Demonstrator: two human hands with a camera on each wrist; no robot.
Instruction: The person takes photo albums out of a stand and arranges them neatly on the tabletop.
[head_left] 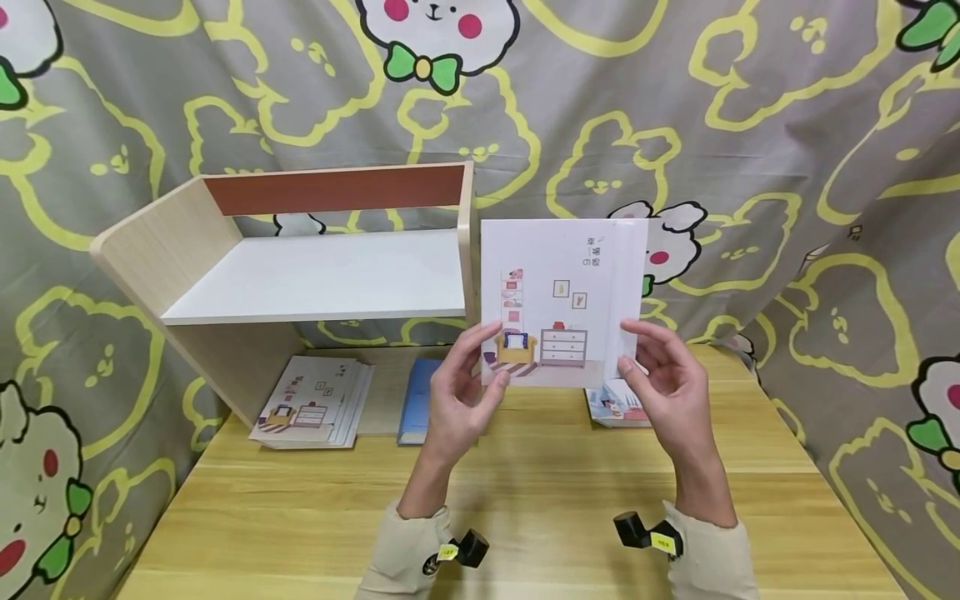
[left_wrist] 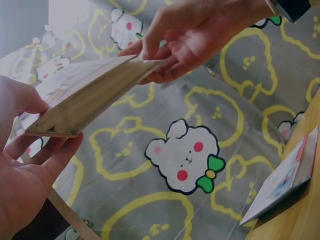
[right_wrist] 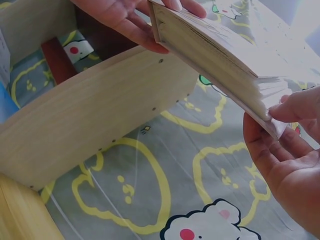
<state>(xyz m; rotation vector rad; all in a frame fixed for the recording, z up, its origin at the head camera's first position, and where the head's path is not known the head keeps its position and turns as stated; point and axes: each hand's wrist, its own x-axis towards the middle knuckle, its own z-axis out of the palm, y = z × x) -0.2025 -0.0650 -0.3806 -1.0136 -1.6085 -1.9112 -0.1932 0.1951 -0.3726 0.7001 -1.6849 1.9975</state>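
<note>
Grey cartoon curtain point(head_left: 300, 108) behind wood desk point(head_left: 540, 492). Left: shelf unit point(head_left: 315, 271), book stack point(head_left: 315, 400) and blue book point(head_left: 420, 400) in lower bay. Left hand point(head_left: 459, 404) pinches left edge of white book point(head_left: 558, 258), above desk, cover facing head camera, print upright; near-square, long axis unclear; armchair, dresser drawings. Right hand point(head_left: 675, 396) pinches right edge; both partly hide lying book point(head_left: 609, 408).

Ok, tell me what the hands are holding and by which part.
A white illustrated book: in the head view, the left hand grips its left edge and the right hand its right edge, both low down.
</note>
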